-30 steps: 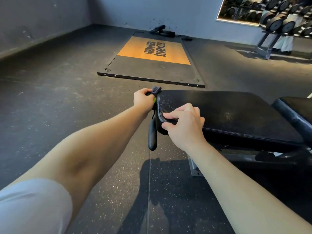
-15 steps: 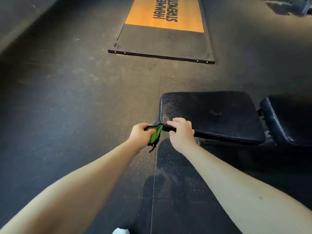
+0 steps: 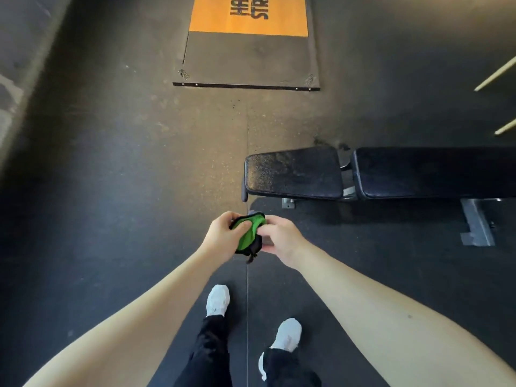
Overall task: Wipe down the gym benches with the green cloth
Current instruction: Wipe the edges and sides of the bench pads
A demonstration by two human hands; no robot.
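Head view: left hand (image 3: pixel 220 236), right hand (image 3: pixel 280 239) grip green cloth (image 3: pixel 246 233) near bench (image 3: pixel 294 174).

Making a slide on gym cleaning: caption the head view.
Clear of the bench, the left hand and right hand both grip the cloth.

the cloth (image 3: pixel 247 233) is showing bright green with black edging. the bench (image 3: pixel 293 174) at 3 o'clock is gleaming black, flecked pale. at 12 o'clock a panel (image 3: pixel 248 15) is glowing orange with black lettering. shoes (image 3: pixel 217 300) are showing white, trousers (image 3: pixel 212 353) black.
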